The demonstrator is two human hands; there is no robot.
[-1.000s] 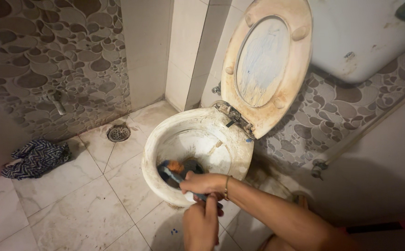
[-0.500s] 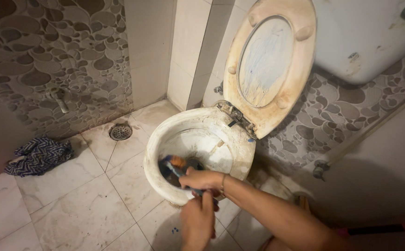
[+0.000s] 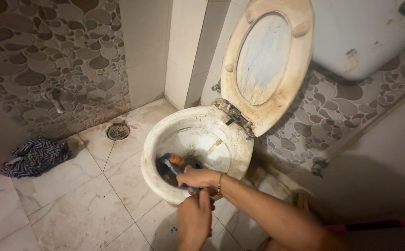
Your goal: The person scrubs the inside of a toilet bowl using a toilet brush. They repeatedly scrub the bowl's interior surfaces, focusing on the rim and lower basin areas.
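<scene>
Both hands hold one toilet brush (image 3: 177,168) over the front edge of a stained white toilet bowl (image 3: 152,139). The right hand (image 3: 201,178), w/ a thin bangle at the wrist, is clenched around the blue handle close to the brush head; its arm comes in from the lower right. The left hand (image 3: 194,218) sits just below it, nearer to the camera, and its grip is closed on the lower end of the same handle. The two hands are almost touching. The brush head, blue w/ an orange part, is down inside the bowl, at the dark water near the front-left wall. The seat and lid (image 3: 264,60) stand raised, leaning back toward the white cistern (image 3: 360,32); the seat is yellow-brown w/ dirt. On the floor, left of the bowl, there is a round metal drain (image 3: 118,132), and further left a crumpled blue-and-white patterned cloth (image 3: 36,156) lies at the foot of the pebble-pattern wall. A small tap (image 3: 55,99) sticks out of that wall, above the cloth & drain. The floor tiles are pale marble-look, w/ some grime around the bowl base.
</scene>
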